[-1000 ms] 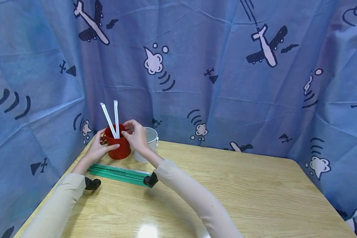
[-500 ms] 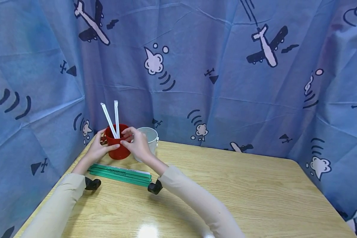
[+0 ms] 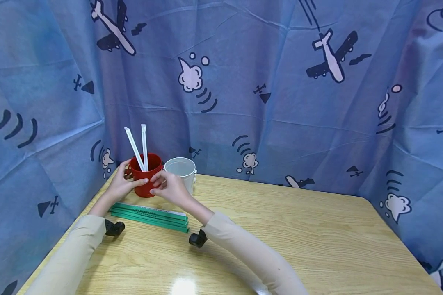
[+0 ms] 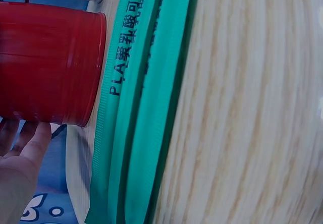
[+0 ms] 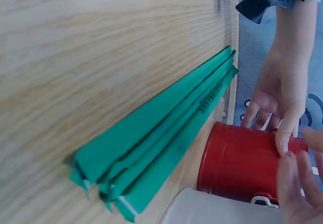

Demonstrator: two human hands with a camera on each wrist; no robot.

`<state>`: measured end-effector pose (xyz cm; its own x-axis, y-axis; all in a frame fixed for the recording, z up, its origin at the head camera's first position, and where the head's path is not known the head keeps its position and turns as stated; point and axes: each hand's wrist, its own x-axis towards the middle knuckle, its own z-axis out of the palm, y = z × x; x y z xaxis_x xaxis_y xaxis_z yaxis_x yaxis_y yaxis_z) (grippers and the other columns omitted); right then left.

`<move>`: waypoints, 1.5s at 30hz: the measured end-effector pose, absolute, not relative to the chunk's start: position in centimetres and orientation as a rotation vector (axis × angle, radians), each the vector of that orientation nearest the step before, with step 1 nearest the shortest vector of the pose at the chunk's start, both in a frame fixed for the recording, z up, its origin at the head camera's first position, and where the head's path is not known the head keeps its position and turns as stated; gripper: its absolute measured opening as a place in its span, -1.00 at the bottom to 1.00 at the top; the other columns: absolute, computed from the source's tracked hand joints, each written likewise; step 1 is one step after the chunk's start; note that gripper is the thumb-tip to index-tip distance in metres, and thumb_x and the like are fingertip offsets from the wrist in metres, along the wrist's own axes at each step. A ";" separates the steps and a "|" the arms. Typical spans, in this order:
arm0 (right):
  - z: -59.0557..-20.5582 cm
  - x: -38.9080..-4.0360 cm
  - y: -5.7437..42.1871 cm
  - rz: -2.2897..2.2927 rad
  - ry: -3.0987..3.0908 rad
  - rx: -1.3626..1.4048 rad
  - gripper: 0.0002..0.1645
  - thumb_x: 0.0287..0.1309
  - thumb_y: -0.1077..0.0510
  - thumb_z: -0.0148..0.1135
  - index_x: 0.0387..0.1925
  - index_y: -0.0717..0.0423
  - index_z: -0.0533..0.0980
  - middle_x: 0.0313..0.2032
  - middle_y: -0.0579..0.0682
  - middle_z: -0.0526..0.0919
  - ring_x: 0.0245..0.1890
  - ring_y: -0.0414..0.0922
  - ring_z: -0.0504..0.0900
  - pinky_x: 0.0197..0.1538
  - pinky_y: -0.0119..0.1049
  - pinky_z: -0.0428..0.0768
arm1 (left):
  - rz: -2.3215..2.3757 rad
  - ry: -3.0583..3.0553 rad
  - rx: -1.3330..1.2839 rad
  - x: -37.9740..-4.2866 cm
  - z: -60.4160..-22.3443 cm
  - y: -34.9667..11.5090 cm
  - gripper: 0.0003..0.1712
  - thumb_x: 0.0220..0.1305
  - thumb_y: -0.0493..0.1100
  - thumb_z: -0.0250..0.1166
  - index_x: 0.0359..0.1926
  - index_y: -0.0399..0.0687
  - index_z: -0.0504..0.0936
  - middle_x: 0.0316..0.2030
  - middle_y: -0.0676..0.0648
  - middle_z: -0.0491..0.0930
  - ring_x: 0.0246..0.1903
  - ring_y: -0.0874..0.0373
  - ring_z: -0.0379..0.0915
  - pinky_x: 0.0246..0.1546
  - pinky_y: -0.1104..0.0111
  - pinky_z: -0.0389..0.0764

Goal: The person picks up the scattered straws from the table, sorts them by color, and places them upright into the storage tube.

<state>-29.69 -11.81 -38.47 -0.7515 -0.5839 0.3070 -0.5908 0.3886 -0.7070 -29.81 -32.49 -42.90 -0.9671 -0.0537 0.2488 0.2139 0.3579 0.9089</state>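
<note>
A small red bucket (image 3: 143,191) stands at the table's back left. Two white paper-wrapped straws, one leaning left (image 3: 133,146) and one nearly upright (image 3: 145,143), stick up out of it. My left hand (image 3: 119,187) holds the bucket from the left, its thumb laid across the front below the rim. In front of the bucket's right side is my right hand (image 3: 172,189), fingers loosely bent and nothing between them. Its fingertips overlap the red wall in the head view. Several green wrapped strips (image 3: 149,217) with printed lettering lie side by side before the bucket.
A white bucket (image 3: 187,177) stands just right of the red one, partly behind my right hand. Blue curtains (image 3: 221,82) printed with planes hang behind and beside the wooden table (image 3: 280,229).
My right hand has drawn down and back from above the red bucket's rim to its front, uncovering more of the white bucket. The left hand, bucket and straws have stayed put.
</note>
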 end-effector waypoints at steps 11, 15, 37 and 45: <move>-40.3 -29.5 -11.5 1.222 -2.857 1.212 -0.66 0.05 0.22 0.40 -0.11 0.19 0.57 -0.24 0.05 0.71 -0.39 -0.29 0.62 -0.27 -0.60 0.57 | -1.677 -2.395 -0.121 -30.1 -43.3 -32.6 0.02 0.17 -0.30 0.33 0.46 -0.25 -0.15 0.32 -0.45 0.15 0.25 -0.39 0.18 0.26 -0.18 0.26; -40.6 -29.5 -11.4 1.153 -2.913 1.262 -0.64 0.06 0.22 0.40 -0.07 0.20 0.57 -0.20 0.07 0.72 -0.33 -0.28 0.65 -0.26 -0.61 0.57 | -1.669 -2.402 -0.113 -30.0 -43.2 -32.6 0.03 0.18 -0.27 0.33 0.46 -0.24 -0.15 0.33 -0.45 0.14 0.26 -0.39 0.16 0.26 -0.18 0.25; -42.9 -29.8 -12.1 0.646 -3.038 1.231 -0.84 0.06 0.20 0.39 -0.25 0.05 0.72 -0.43 -0.15 0.73 -0.45 -0.37 0.55 -0.35 -0.58 0.48 | -1.665 -2.407 -0.110 -29.7 -42.9 -32.4 0.03 0.18 -0.23 0.34 0.46 -0.23 -0.15 0.33 -0.43 0.15 0.26 -0.35 0.17 0.24 -0.15 0.29; -42.0 -29.1 -12.2 0.586 -3.089 1.160 -0.91 -0.01 0.16 0.45 -0.38 0.02 0.71 -0.54 -0.17 0.66 -0.52 -0.37 0.46 -0.42 -0.56 0.40 | -1.650 -2.414 -0.113 -29.8 -42.9 -32.5 0.03 0.17 -0.22 0.35 0.46 -0.24 -0.15 0.33 -0.44 0.14 0.25 -0.37 0.17 0.25 -0.16 0.28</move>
<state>-29.14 -12.22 -41.96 -0.7409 -0.6677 -0.0722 -0.5948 0.7023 -0.3911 -29.76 -32.53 -42.90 -0.9739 -0.0578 0.2193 0.1833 0.3686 0.9113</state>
